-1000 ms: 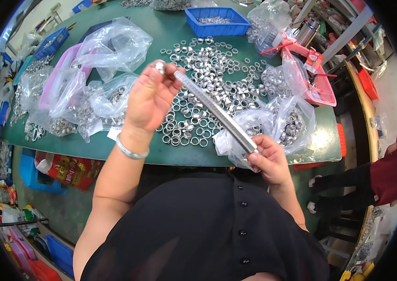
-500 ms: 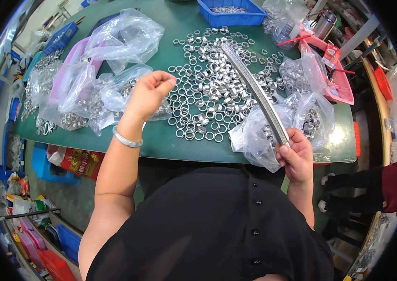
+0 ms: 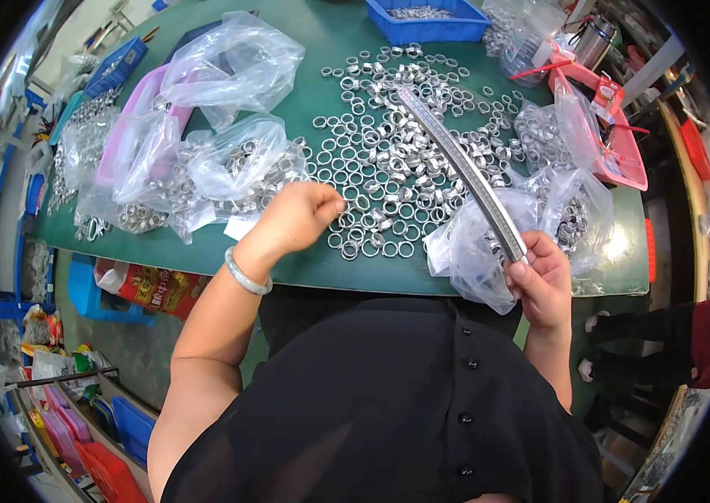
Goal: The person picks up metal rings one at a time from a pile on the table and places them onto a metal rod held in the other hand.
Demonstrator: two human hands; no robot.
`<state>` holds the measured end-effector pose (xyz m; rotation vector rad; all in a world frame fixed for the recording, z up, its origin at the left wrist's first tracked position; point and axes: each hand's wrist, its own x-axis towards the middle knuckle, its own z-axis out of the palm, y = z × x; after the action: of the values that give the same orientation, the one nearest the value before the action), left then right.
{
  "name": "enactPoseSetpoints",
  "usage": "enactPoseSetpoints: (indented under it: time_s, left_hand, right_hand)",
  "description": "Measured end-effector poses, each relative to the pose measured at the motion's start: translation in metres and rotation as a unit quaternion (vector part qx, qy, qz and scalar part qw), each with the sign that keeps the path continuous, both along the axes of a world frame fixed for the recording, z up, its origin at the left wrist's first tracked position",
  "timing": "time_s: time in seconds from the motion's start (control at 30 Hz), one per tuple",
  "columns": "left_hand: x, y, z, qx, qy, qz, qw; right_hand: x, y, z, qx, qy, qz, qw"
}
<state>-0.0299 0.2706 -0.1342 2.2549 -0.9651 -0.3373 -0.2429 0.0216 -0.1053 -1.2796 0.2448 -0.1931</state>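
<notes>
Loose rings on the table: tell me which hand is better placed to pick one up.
Left, probably: the left hand is right beside the rings, while the right hand grips the long stick.

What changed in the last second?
Left hand came down and nearer, from beside the far end of the grey stick to the left edge of the loose rings; the silver piece it held is now out of sight. The stick sits steeper in view. Unchanged: right hand gripping the stick's near end.
</notes>
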Motion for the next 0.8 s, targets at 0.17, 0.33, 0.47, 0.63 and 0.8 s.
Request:
enactPoseSetpoints:
  time_s: [0.17, 0.33, 0.47, 0.63, 0.8]
  left_hand:
    - [0.026, -0.015, 0.001, 0.049, -0.214, 0.126, 0.967]
    - [0.043, -0.034, 0.003, 0.244, -0.197, 0.093, 0.945]
    - [0.049, -0.037, 0.004, 0.269, -0.182, 0.077, 0.943]
    - [0.054, -0.036, 0.003, 0.254, -0.182, 0.062, 0.948]
    - [0.056, -0.039, 0.01, 0.222, -0.111, 0.082, 0.965]
  right_hand:
    - [0.003, 0.003, 0.002, -0.005, 0.009, 0.003, 1.0]
    - [0.004, 0.004, 0.002, -0.015, 0.019, 0.009, 1.0]
    - [0.004, 0.004, 0.001, -0.018, 0.024, 0.002, 1.0]
    - [0.006, 0.004, -0.001, -0.022, 0.024, 0.004, 0.999]
    - [0.006, 0.007, -0.001, -0.017, 0.02, 0.004, 1.0]
